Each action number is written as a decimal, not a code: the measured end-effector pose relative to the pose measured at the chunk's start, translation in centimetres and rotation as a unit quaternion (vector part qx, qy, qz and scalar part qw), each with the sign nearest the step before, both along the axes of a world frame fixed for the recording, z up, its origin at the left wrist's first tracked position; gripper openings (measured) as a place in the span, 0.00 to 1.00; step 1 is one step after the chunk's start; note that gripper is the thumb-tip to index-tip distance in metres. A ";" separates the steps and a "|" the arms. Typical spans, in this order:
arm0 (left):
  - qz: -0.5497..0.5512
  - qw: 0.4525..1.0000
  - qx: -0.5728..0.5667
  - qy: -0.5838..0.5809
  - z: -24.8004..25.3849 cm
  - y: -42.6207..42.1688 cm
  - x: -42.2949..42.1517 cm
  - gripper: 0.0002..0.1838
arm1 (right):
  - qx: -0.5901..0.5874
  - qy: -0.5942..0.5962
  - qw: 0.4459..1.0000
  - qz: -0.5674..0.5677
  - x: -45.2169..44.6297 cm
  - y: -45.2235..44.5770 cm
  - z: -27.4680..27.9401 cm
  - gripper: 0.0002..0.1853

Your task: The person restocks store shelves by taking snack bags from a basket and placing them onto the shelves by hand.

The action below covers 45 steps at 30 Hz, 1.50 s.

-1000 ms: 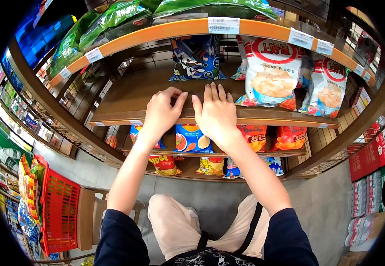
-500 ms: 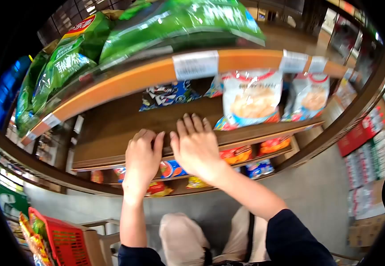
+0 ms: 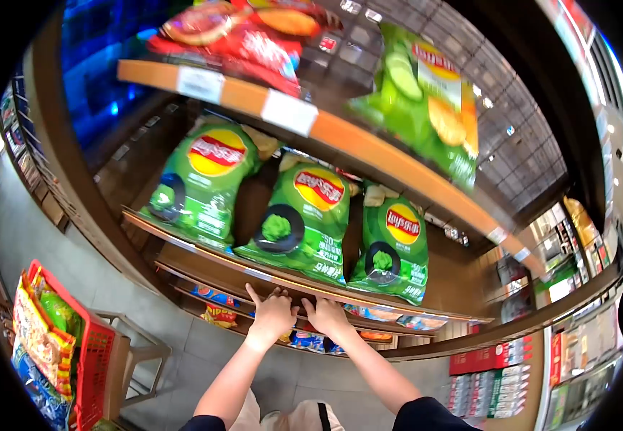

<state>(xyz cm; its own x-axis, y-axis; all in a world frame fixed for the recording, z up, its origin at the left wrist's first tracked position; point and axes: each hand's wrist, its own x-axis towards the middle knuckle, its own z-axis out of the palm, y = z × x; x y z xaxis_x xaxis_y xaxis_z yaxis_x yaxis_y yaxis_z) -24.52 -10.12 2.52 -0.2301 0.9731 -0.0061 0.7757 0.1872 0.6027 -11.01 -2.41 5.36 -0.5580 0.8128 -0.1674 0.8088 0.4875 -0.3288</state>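
My left hand (image 3: 273,314) is at the edge of a lower shelf, thumb and fingers apart, with nothing in it. Just to its right, my right hand (image 3: 327,316) reaches to the same shelf; its thumb shows and its other fingertips are partly hidden under the shelf above. Over the hands, three green chip bags stand upright on a brown shelf (image 3: 462,314): a left bag (image 3: 203,183), a middle bag (image 3: 303,219) and a right bag (image 3: 392,248). Neither hand touches them.
A top shelf (image 3: 369,144) holds red bags (image 3: 236,36) and a green cucumber bag (image 3: 426,100). At lower left, a red basket (image 3: 96,366) of snack bags is beside a stool (image 3: 142,355). Bottled drinks (image 3: 491,391) stand at lower right.
The view has tilted up, bringing the three green bags and the top shelf into sight. Both hands now appear lower in the view, and the shrimp flakes bags are mostly out of sight.
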 end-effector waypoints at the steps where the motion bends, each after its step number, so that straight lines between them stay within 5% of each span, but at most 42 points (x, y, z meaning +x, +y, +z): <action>1: 0.010 0.999 -0.037 -0.017 0.2 -0.5 0.2 0.21 | 0.005 0.001 1.000 0.004 -0.1 -0.2 0.9 0.29; 4: 0.096 0.993 0.040 -0.046 3.8 -2.1 -1.0 0.23 | -0.056 0.035 0.998 -0.020 -0.9 0.5 3.0 0.28; 8: 0.126 0.977 -0.048 -0.166 11.0 -6.0 -4.0 0.20 | 0.020 0.010 0.999 -0.036 0.4 -3.7 4.5 0.27; 10: 0.143 0.960 0.031 -0.240 10.8 -9.0 -4.3 0.16 | -0.065 0.070 0.993 -0.064 1.5 -6.7 6.1 0.27; 12: 0.178 0.947 -0.075 -0.258 16.8 -12.6 -4.4 0.14 | -0.106 0.041 0.991 -0.065 2.0 -9.6 10.5 0.29; 16: 0.161 0.930 -0.136 -0.301 21.4 -19.8 -2.9 0.18 | -0.163 0.034 0.981 -0.096 3.9 -12.8 16.1 0.30; 20: 0.214 0.898 -0.166 -0.348 20.7 -24.8 -1.3 0.18 | -0.169 0.014 0.976 -0.139 5.4 -14.2 19.7 0.28; 24: 0.263 0.890 -0.113 -0.355 20.8 -26.6 -1.0 0.17 | -0.160 0.150 0.957 -0.188 6.6 -14.7 20.0 0.25; 26: 0.260 0.897 -0.059 -0.351 24.3 -26.0 -1.8 0.16 | -0.149 0.149 0.956 -0.203 5.1 -14.8 22.4 0.24; 28: 0.244 0.911 -0.034 -0.331 25.9 -25.5 -2.2 0.15 | -0.079 0.200 0.965 -0.153 6.2 -14.6 19.0 0.24; 32: 0.253 0.916 0.011 -0.311 29.7 -25.7 -2.4 0.15 | -0.181 0.288 0.926 -0.163 6.5 -14.7 16.7 0.27; 37: 0.301 0.894 0.035 -0.330 32.2 -29.2 0.0 0.16 | -0.361 0.306 0.856 -0.209 5.9 -15.4 20.8 0.26; 45: 0.458 0.825 0.028 -0.330 32.8 -38.3 9.9 0.15 | -0.395 0.303 0.858 -0.124 8.5 -15.3 20.2 0.26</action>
<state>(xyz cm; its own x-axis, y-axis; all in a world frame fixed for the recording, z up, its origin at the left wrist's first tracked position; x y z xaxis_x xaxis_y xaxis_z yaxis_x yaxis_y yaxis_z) -14.61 -48.46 35.32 -0.8337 0.3965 -0.3844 -0.1755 0.4697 0.8652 -2.52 -17.72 25.59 -0.5642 0.6846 -0.4615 0.4195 -0.2438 -0.8744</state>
